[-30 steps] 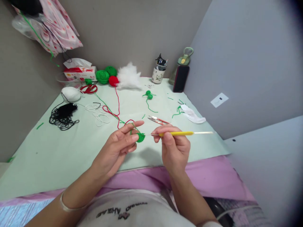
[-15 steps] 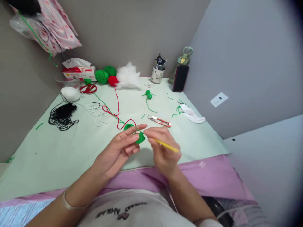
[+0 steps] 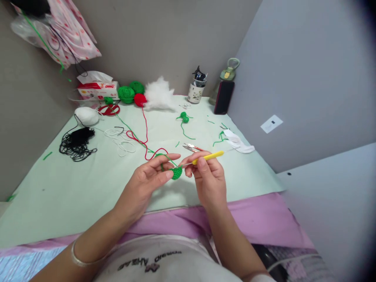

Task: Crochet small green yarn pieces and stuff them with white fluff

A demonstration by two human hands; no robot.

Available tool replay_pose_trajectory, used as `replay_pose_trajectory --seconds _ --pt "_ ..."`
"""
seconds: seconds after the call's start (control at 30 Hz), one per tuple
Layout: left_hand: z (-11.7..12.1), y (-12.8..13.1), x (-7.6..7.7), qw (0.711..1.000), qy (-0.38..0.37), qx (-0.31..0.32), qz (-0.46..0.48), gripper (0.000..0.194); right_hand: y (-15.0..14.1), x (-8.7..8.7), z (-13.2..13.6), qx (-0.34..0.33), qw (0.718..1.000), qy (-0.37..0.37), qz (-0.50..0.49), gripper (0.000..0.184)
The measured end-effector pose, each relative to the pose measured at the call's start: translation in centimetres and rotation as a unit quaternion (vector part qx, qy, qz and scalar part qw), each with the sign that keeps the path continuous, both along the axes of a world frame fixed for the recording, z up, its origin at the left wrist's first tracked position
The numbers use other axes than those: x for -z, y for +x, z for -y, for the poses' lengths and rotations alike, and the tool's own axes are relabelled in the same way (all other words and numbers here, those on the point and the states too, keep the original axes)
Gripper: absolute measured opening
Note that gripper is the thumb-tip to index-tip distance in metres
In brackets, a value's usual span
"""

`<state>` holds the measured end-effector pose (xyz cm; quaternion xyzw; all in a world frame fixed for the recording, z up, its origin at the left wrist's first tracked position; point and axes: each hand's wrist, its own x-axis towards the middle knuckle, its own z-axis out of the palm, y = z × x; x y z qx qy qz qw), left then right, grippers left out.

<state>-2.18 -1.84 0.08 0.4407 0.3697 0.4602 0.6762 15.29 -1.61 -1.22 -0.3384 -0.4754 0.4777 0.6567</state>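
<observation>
Since half a second ago, the right hand [image 3: 210, 178] has been swinging its crochet hook [image 3: 208, 158] around: the yellow handle, then blurred and slanting down toward the person, is now slanting up and away to the right. The green crocheted piece [image 3: 177, 173] has been shifting slightly rightward with the left hand [image 3: 143, 182]. The thread snips [image 3: 190, 147], fully showing before, are now lying partly behind the right hand, their handles being covered.

The right hand is gripping the hook between thumb and fingers, its front shaft reaching the edge of the crocheted piece. The left hand is pinching that piece at its left edge, above the pale green table covering [image 3: 117, 199], while the index finger is stretching out and green yarn [image 3: 172, 161] is running from near it down to the work.

The hook's tip is too small to make out at the stitches, and its rear shaft is fading toward the white fabric piece [image 3: 238, 141]. A rounded green item [image 3: 159, 155] is mostly hiding behind the left hand. At upper left, a black object [image 3: 31, 7] is being cut off by the picture's edge.
</observation>
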Motion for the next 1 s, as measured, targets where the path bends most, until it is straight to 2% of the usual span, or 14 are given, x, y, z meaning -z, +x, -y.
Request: replay_pose_trajectory --seconds 0.17,0.3,0.37,0.43,0.5,0.53,0.57,0.6,0.67,0.73,0.8,0.9,1.0 --pt "0.1 -0.2 -0.1 0.999 0.021 -0.009 -0.023 0.03 0.2 -0.2 0.3 -0.001 0.999 0.016 0.029 0.025" --pt "0.0 -0.1 0.0 0.99 0.084 -0.051 -0.096 0.029 0.2 -0.2 1.1 0.05 0.985 0.089 0.139 0.021" --pt "0.1 0.1 0.1 0.977 0.127 -0.086 -0.144 0.031 0.2 -0.1 1.5 0.083 0.957 0.156 0.231 0.021" --pt "0.2 0.4 0.2 0.973 0.138 -0.107 -0.154 0.037 0.1 0.2 1.7 0.126 0.905 0.247 0.323 0.023" --pt "0.3 0.7 0.1 0.987 0.093 -0.089 -0.099 0.044 -0.1 0.5 1.8 0.171 0.84 0.326 0.398 0.027" --pt "0.3 0.8 0.1 0.995 0.051 -0.063 -0.056 0.047 -0.2 0.7 1.8 0.189 0.817 0.347 0.42 0.03" --pt "0.3 0.9 -0.1 0.999 0.004 -0.032 -0.012 0.05 -0.2 0.8 1.8 0.2 0.807 0.356 0.427 0.032" --pt "0.2 0.9 -0.2 0.999 -0.04 -0.003 0.026 0.052 -0.2 0.9 1.7 0.199 0.814 0.353 0.416 0.034" --pt "-0.1 0.8 -0.6 0.992 -0.098 0.026 0.073 0.048 -0.1 0.9 1.5 0.184 0.87 0.307 0.338 0.031" --pt "-0.4 0.6 -0.9 0.99 -0.104 0.023 0.092 0.042 0.0 0.7 1.1 0.157 0.933 0.235 0.221 0.025" --pt "-0.5 0.5 -1.0 0.992 -0.084 0.02 0.09 0.039 0.1 0.5 0.7 0.12 0.969 0.175 0.128 0.021" --pt "-0.3 0.6 -0.8 0.997 -0.041 0.024 0.058 0.035 -0.1 0.2 0.4 0.071 0.978 0.154 0.121 0.018" --pt "0.0 0.8 -0.7 1.0 -0.004 -0.001 0.02 0.035 -0.4 0.4 0.5 0.086 0.963 0.18 0.18 0.019"
